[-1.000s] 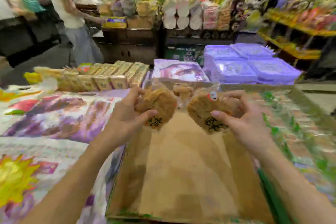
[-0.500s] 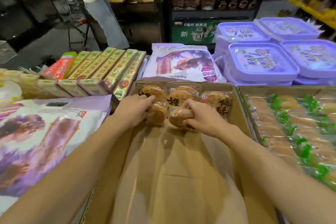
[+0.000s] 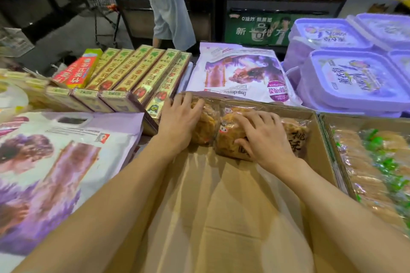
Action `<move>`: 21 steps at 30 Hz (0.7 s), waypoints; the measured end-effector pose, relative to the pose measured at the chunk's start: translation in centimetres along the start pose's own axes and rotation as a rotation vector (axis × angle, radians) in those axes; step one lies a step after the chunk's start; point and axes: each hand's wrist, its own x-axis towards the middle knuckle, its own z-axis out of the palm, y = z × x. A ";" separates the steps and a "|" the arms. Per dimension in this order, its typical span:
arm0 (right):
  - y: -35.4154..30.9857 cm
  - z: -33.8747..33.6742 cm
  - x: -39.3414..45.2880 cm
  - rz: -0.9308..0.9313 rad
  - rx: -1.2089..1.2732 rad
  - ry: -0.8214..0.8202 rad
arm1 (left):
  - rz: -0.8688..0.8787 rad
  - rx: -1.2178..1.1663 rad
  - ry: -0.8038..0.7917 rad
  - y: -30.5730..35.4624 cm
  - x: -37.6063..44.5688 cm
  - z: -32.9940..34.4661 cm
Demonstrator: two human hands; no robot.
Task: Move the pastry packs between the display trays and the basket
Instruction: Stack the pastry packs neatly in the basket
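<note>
A brown cardboard display tray [image 3: 221, 195] lies in front of me with a bare bottom. Clear-wrapped round pastry packs stand in a row against its far wall. My left hand [image 3: 177, 122] rests flat with straight fingers on the leftmost pastry pack [image 3: 205, 124]. My right hand [image 3: 264, 137] presses with spread fingers on the middle pastry pack [image 3: 228, 137]. A third pastry pack [image 3: 296, 133] with black characters stands to the right, untouched. No basket is in view.
A second cardboard tray [image 3: 324, 122] on the right holds rows of green-labelled packs. Gold boxes [image 3: 137, 73], purple bags [image 3: 239, 73] and purple tubs [image 3: 350, 77] lie beyond. Another purple bag [image 3: 55, 162] lies left. A person [image 3: 168, 6] stands in the aisle.
A second ago both hands held a pastry pack up in the air. They lowered the packs to the tray's far end, and now lie flatter on them.
</note>
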 end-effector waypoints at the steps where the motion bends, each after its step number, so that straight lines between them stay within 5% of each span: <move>1: 0.1 -0.2 -0.1 0.005 -0.011 0.009 | 0.002 -0.005 0.000 0.0 -0.2 0.0; 13: -3.0 -4.2 -1.1 0.058 0.061 -0.006 | -0.058 -0.190 0.005 -0.2 -4.9 -3.4; 21: -19.9 -14.8 1.1 -0.225 0.418 0.188 | -0.248 -0.435 0.346 -14.3 -27.8 -10.3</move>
